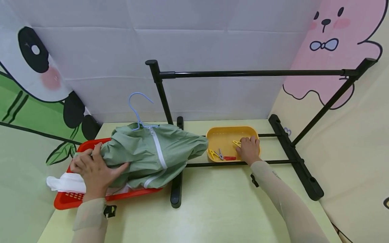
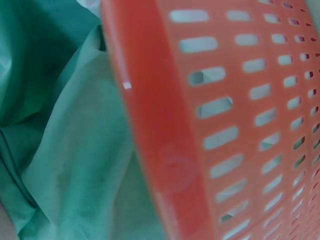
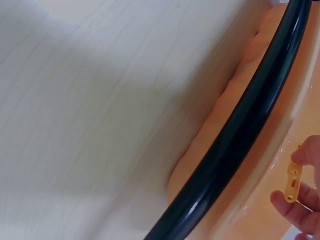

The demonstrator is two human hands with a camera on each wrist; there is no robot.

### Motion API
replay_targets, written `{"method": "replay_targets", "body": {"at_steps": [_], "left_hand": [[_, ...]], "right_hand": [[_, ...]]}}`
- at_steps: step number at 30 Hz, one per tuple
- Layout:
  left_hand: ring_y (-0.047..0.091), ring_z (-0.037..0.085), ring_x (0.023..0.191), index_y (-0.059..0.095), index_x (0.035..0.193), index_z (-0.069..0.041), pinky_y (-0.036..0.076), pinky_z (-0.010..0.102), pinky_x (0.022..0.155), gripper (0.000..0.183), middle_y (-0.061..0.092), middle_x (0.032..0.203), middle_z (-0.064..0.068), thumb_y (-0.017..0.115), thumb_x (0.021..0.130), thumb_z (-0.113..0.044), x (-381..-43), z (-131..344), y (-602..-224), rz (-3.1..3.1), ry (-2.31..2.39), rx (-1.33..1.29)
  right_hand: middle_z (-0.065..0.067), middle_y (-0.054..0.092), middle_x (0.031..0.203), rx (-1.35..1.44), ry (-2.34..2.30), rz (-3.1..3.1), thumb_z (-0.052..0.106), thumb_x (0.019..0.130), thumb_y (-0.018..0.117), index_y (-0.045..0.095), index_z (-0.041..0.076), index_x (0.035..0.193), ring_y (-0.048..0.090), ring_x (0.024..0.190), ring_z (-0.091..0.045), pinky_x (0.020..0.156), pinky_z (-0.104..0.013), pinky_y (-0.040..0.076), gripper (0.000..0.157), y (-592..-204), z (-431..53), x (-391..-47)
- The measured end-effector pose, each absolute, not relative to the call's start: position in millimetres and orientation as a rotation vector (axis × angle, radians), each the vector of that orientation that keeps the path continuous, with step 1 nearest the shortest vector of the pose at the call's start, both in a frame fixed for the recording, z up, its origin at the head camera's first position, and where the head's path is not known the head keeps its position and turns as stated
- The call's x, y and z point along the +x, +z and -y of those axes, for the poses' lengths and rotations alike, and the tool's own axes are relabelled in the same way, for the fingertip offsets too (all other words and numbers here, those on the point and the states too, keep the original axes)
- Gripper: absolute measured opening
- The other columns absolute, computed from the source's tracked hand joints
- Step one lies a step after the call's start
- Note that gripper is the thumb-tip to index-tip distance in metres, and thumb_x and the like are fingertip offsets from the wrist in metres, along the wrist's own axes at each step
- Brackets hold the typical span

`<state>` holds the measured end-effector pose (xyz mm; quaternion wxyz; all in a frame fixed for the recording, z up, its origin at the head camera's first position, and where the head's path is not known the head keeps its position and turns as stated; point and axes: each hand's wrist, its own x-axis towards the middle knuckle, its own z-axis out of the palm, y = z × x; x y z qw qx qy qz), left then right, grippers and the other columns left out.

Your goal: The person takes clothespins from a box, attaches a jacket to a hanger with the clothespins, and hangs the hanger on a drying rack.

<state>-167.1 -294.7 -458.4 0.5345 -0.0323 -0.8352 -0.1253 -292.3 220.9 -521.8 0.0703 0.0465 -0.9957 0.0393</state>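
A green jacket (image 1: 136, 148) with a white zip lies across a red basket (image 1: 68, 201), a blue hanger (image 1: 138, 114) in its neck with the hook upward. My left hand (image 1: 96, 173) rests on the jacket's left side near the basket rim, fingers spread; the left wrist view has only green cloth and the perforated basket wall (image 2: 220, 125). Over at the right, my right hand (image 1: 250, 151) reaches into a yellow tray (image 1: 232, 130). Thumb and fingers pinch a yellow clothespin (image 3: 293, 182). More clothespins, yellow, grey and red (image 1: 230, 158), lie in the tray's near left corner.
A black garment rack (image 1: 249, 73) stands on the table (image 1: 218, 209), its lower front bar (image 1: 212, 165) running just before the tray. Its left foot (image 1: 176, 194) is beside the basket. White cloth (image 1: 65, 183) hangs over the basket's left end. Walls close in behind and to the right.
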Motion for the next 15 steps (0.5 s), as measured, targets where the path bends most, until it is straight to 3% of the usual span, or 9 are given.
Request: {"method": "replay_targets", "body": {"at_steps": [15], "left_hand": [[0.028, 0.049, 0.100, 0.041, 0.128, -0.008, 0.013, 0.064, 0.084, 0.094, 0.035, 0.108, 0.026, 0.046, 0.075, -0.085, -163.8, 296.1, -455.9, 2.055, -0.314, -0.059]], "right_hand": [[-0.017, 0.060, 0.104, 0.214, 0.187, 2.884, 0.034, 0.093, 0.070, 0.062, -0.001, 0.114, 0.039, 0.099, -0.038, 0.088, -0.049, 0.029, 0.042, -516.5, -219.1, -290.5]]}}
